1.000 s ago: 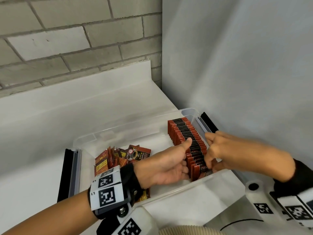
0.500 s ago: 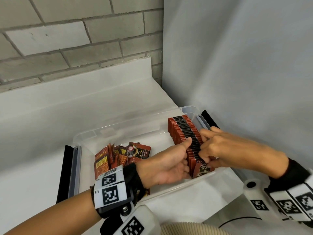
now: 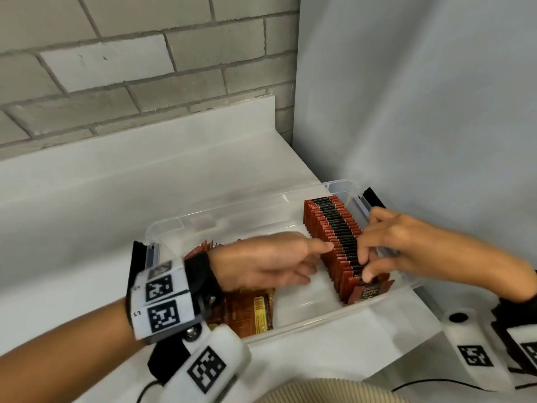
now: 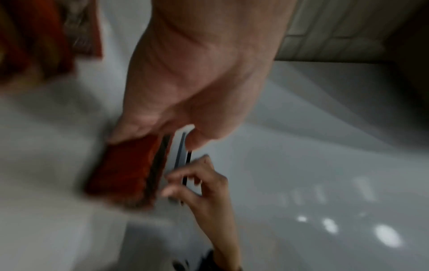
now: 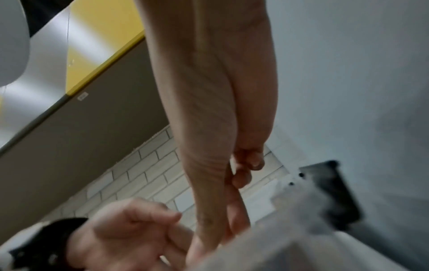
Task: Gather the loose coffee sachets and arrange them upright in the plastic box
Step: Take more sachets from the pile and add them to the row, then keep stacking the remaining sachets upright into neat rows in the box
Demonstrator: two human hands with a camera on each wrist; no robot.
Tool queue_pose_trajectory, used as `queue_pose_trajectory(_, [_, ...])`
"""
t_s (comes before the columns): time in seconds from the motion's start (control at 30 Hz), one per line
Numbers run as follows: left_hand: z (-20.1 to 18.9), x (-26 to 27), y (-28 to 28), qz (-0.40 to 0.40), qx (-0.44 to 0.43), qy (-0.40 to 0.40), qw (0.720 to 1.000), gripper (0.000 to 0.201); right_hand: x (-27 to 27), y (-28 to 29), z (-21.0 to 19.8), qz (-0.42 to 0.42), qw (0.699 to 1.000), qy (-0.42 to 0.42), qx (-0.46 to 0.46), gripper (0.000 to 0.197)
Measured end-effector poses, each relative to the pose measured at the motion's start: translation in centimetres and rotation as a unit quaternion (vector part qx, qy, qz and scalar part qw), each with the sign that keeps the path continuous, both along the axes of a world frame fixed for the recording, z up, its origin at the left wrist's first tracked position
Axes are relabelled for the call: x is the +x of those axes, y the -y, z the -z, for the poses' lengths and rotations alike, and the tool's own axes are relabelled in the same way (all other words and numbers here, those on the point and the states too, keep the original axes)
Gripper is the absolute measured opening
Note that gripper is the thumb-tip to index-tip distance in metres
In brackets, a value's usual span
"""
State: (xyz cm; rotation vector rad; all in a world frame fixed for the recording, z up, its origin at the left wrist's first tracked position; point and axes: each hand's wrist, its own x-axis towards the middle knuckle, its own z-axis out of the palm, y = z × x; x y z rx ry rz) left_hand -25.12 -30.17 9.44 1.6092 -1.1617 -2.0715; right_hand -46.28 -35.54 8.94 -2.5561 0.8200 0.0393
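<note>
A clear plastic box (image 3: 238,210) stands on the white counter. Along its right side runs a row of upright red-and-black coffee sachets (image 3: 334,225); the nearest sachet (image 3: 369,292) leans forward. Loose sachets (image 3: 252,312) lie in the box's left part, partly hidden under my left wrist. My left hand (image 3: 316,263) has its thumb against the row's left side, fingers relaxed. My right hand (image 3: 366,267) pinches the tops of the sachets near the row's front end. The blurred left wrist view shows the left hand (image 4: 185,91), the row (image 4: 125,170) and my right hand (image 4: 199,183).
Black latches sit at the box's left end (image 3: 139,257) and right end (image 3: 373,196). A grey panel (image 3: 406,112) rises right beside the box, and a brick wall (image 3: 145,68) stands behind the counter (image 3: 145,170). A black cable (image 3: 436,383) lies near the front.
My left wrist has risen and its fingers have come off the row's side; only the thumb stays on it. My right hand's fingers have curled down onto the front sachets.
</note>
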Motion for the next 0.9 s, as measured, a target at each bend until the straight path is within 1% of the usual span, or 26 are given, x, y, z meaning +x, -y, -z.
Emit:
queue_pose_trajectory(0.07, [-1.0, 2.4, 0.4, 0.065, -0.07, 0.071, 0.993, 0.04, 1.1, -0.4, -0.9, 0.031, 0.998, 0.056, 0.018, 0.025])
queue_pose_trajectory(0.13, [-2.1, 5.0, 0.6, 0.15, -0.136, 0.158, 0.967, 0.035, 2.9, -1.1, -1.5, 0.05, 0.993, 0.086, 0.067, 0.02])
queue_pose_trajectory(0.17, [-2.7, 6.0, 0.7, 0.199, -0.161, 0.205, 0.945, 0.033, 3.8, -1.4, -1.6, 0.058, 0.989, 0.086, 0.105, 0.016])
queue_pose_trajectory(0.2, [-3.2, 7.0, 0.8, 0.251, -0.178, 0.253, 0.917, 0.032, 4.8, -1.7, -1.5, 0.061, 0.984, 0.087, 0.142, 0.014])
queue_pose_trajectory(0.27, [-3.8, 8.7, 0.9, 0.356, -0.181, 0.348, 0.848, 0.034, 6.7, -2.4, -1.0, 0.062, 0.975, 0.076, 0.201, 0.018])
queue_pose_trajectory(0.33, [-3.9, 9.9, 1.0, 0.44, -0.164, 0.417, 0.779, 0.043, 8.6, -3.0, -0.5, 0.056, 0.969, 0.029, 0.239, 0.028])
queue_pose_trajectory(0.37, [-3.8, 10.3, 1.0, 0.469, -0.156, 0.437, 0.751, 0.049, 9.6, -3.2, -0.3, 0.048, 0.968, -0.003, 0.245, 0.036])
queue_pose_trajectory(0.4, [-3.5, 10.6, 1.1, 0.489, -0.151, 0.45, 0.732, 0.055, 10.3, -3.4, -0.2, 0.037, 0.969, -0.038, 0.241, 0.046])
queue_pose_trajectory(0.43, [-3.3, 10.9, 1.0, 0.501, -0.151, 0.457, 0.719, 0.059, 11.1, -3.5, -0.1, 0.022, 0.97, -0.072, 0.229, 0.055])
queue_pose_trajectory(0.53, [-2.3, 11.7, 1.0, 0.517, -0.166, 0.469, 0.697, 0.059, 12.8, -3.9, 0.4, -0.025, 0.969, -0.145, 0.2, 0.071])
queue_pose_trajectory(0.6, [-1.5, 12.1, 0.9, 0.514, -0.189, 0.485, 0.682, 0.056, 13.5, -4.3, 1.2, -0.038, 0.965, -0.167, 0.198, 0.077])
queue_pose_trajectory(0.63, [-1.2, 12.3, 0.9, 0.506, -0.203, 0.491, 0.68, 0.052, 13.7, -4.6, 1.5, -0.039, 0.966, -0.171, 0.191, 0.077])
queue_pose_trajectory(0.77, [-0.4, 12.8, 1.1, 0.463, -0.223, 0.497, 0.7, 0.051, 14.4, -4.9, 2.4, -0.025, 0.971, -0.171, 0.167, 0.066])
queue_pose_trajectory(0.8, [-0.2, 12.9, 1.2, 0.464, -0.227, 0.495, 0.699, 0.05, 14.5, -5.0, 2.4, -0.024, 0.971, -0.17, 0.169, 0.061])
queue_pose_trajectory(0.9, [0.5, 13.3, 1.6, 0.489, -0.232, 0.491, 0.682, 0.044, 14.8, -4.9, 2.5, -0.028, 0.972, -0.161, 0.171, 0.046])
